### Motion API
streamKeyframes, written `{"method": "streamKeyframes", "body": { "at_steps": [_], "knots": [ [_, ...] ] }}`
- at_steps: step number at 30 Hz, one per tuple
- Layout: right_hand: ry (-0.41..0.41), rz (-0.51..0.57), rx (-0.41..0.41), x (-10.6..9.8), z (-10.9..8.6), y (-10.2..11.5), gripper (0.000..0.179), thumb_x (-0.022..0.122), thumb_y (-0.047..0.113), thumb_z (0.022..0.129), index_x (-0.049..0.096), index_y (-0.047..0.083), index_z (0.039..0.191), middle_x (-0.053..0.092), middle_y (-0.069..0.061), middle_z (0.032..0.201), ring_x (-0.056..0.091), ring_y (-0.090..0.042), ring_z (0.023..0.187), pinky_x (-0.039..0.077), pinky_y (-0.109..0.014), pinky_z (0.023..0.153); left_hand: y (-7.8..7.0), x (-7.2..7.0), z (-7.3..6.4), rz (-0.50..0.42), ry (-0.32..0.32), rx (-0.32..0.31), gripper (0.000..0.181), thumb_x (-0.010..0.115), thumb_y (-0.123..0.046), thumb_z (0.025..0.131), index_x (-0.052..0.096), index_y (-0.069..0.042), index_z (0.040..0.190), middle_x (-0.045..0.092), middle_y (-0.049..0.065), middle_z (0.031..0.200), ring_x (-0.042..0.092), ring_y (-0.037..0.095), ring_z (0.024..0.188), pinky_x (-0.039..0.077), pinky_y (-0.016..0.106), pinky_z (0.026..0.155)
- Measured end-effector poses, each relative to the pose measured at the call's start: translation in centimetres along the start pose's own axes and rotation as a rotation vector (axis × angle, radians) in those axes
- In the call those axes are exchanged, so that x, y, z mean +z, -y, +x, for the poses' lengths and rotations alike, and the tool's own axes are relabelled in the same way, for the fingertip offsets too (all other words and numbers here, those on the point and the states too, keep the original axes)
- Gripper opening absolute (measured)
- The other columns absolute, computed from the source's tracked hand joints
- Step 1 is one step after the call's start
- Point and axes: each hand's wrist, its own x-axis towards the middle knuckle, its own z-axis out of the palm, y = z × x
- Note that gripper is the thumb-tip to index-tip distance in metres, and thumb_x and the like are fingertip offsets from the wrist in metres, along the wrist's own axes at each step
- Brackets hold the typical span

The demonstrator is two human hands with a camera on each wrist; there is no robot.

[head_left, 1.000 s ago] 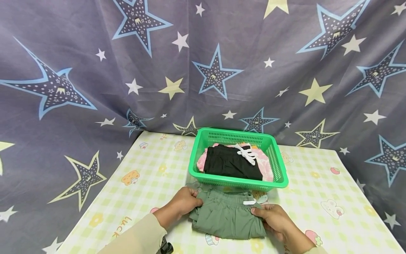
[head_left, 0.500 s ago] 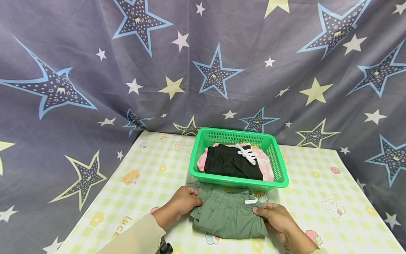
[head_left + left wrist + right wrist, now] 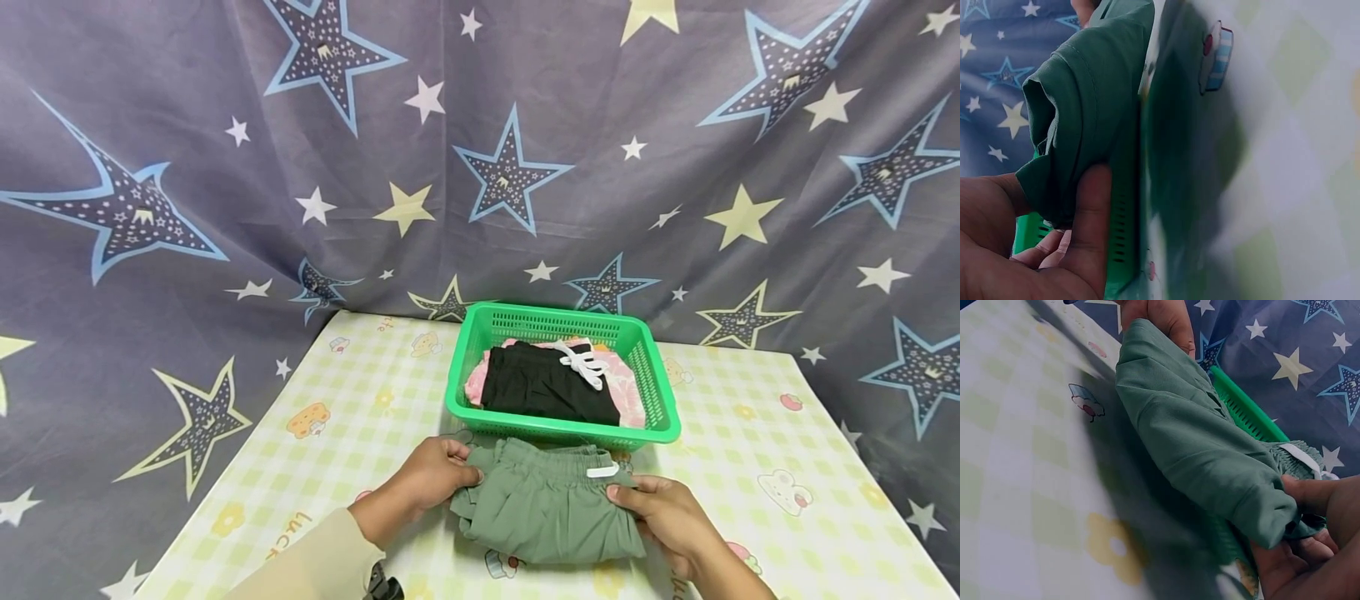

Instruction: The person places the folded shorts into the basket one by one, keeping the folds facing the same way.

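Observation:
Folded green shorts with an elastic waistband and a white drawstring hang between both hands, just in front of the basket. My left hand pinches their left side between thumb and fingers. On the right side my right hand grips them, thumb on top near the drawstring. Both wrist views show the green cloth held up off the table, with a shadow beneath. In the right wrist view the fingers curl under the folded edge.
Behind the shorts stands a green plastic basket holding black shorts with a white drawstring, on top of pink clothing. A checked, cartoon-printed cloth covers the table. A star-patterned curtain hangs behind it.
Both hands have lifted the green shorts slightly toward the basket. The right hand has shifted a little to the right, and the basket has stayed in place.

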Motion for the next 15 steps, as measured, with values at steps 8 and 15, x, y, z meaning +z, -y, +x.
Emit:
{"method": "streamKeyframes", "body": {
  "at_steps": [8,15],
  "knots": [
    [-0.024,-0.010,-0.007,0.0,-0.9,1.0,0.052,0.077,0.023,0.094,0.059,-0.012,0.129,0.072,-0.007,0.098,0.070,-0.021,0.087,0.059,-0.036,0.075,-1.0,-0.2,-0.6,0.023,-0.010,0.011,0.044,0.078,-0.011,0.087,0.059,0.009,0.122,0.068,0.012,0.104,0.066,0.023,0.096,0.057,0.040,0.078],
    [0.011,0.008,-0.024,-0.3,-1.6,2.0,0.029,0.075,0.021,0.095,0.068,-0.003,0.110,0.072,-0.004,0.092,0.069,-0.019,0.083,0.058,-0.034,0.073,-2.3,-0.5,-1.3,-0.003,0.001,0.003,0.047,0.077,-0.011,0.088,0.058,0.009,0.126,0.069,0.012,0.105,0.067,0.023,0.095,0.057,0.039,0.072]
  ]
}}
